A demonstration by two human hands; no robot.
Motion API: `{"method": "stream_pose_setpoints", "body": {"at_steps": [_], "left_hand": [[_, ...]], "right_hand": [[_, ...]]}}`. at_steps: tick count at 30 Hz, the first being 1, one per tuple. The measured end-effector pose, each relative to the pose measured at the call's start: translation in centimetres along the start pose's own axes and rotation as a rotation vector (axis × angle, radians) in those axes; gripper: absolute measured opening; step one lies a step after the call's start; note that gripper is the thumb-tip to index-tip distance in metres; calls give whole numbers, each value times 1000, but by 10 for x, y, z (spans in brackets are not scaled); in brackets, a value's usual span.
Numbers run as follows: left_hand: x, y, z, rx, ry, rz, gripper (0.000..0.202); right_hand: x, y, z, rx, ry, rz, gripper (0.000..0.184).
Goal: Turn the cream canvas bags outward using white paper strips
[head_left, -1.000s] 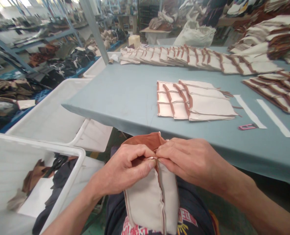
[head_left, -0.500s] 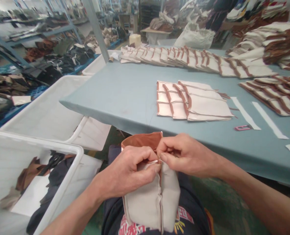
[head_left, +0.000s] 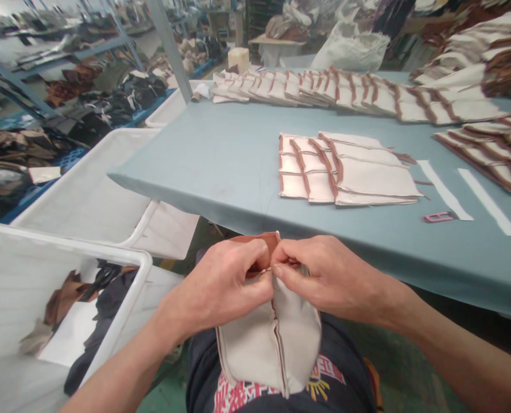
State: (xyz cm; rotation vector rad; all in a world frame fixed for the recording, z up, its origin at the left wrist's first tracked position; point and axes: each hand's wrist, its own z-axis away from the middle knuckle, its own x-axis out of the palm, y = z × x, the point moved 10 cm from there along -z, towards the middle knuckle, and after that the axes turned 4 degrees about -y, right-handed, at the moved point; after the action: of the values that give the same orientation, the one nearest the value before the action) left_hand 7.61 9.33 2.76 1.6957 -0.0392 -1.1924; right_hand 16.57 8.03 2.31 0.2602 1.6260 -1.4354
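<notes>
A cream fabric pouch (head_left: 255, 350) with brown lining and a seam down its middle rests over my lap, its opening toward the table. My left hand (head_left: 227, 281) pinches the upper edge left of the seam. On the right of that seam, my right hand (head_left: 320, 272) grips the same edge with thumb and forefinger. The fingertips of both hands almost meet at the seam top. Whether something small lies between them is hidden.
On the blue-grey table (head_left: 195, 160) lie a short stack of similar pieces (head_left: 367, 169), a long overlapping row (head_left: 302, 89), white strips (head_left: 445, 189) and a pink thread snipper (head_left: 440, 217). White bins (head_left: 146, 269) stand at the left, one with dark and brown scraps.
Both hands have shifted slightly left and drawn closer together at the seam. The brown lining is now more covered by my left hand. The view has tilted a little.
</notes>
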Motion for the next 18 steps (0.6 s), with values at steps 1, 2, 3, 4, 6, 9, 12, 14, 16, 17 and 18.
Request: {"method": "stream_pose_setpoints", "body": {"at_steps": [1,2,3,4,6,9,12,14,16,17,18], "left_hand": [[0,1,-1,8,-3,9,16],[0,0,-2,8,-7,43,18],[0,-1,-2,0,-13,96,19],[1,-3,-3,-10,-21,156,19],[1,-8,-3,-28,-38,265,19],[2,-8,-3,-5,-115,361,22],[-3,0,-2,81,-183,315,25],[-8,3,-1,121,-179,212,20],[-13,8,0,156,-155,102,14],[-15,11,2,186,-143,48,11],[-14,15,4,223,-133,-10,10]], "right_hand": [[0,1,0,19,9,-6,12],[0,2,0,39,17,-8,9],[0,4,0,57,22,-9,6],[0,4,0,69,25,-10,6],[3,4,0,68,17,-45,15],[6,4,-1,42,-5,-157,23],[9,7,-2,36,-25,-229,21],[11,8,-2,39,-35,-243,21],[11,9,-4,39,-34,-233,23],[11,9,-4,38,-27,-226,23],[10,9,-5,37,-18,-224,23]]}}
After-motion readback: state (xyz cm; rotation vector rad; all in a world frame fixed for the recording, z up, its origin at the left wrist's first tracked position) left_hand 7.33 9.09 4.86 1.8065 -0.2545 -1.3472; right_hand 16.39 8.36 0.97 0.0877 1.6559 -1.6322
